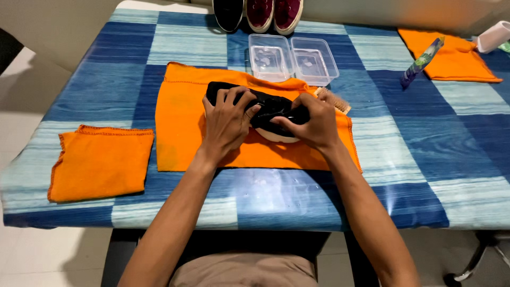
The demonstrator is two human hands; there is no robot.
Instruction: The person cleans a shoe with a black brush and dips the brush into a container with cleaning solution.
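Here, both hands clasp a black shoe over an orange cloth on the table.

Centrally, the black shoe (268, 109) lies on its side on the large orange cloth (180, 127), its pale sole turned toward the person; the left hand (227, 123) has its grip clenched over the shoe's left end, fingers spread across the top; the right hand (313, 123) has its grip closed on the right end, thumb pressed at the sole's edge; a wooden brush (333, 99) lies just beside the right hand; two clear plastic tubs (293, 58) stand behind the cloth; a folded orange cloth (101, 162) rests at the left of the blue checked table (425, 149); another orange cloth (451, 56) and a tube (422, 61) lie far right; more shoes (258, 13) sit at the far edge.
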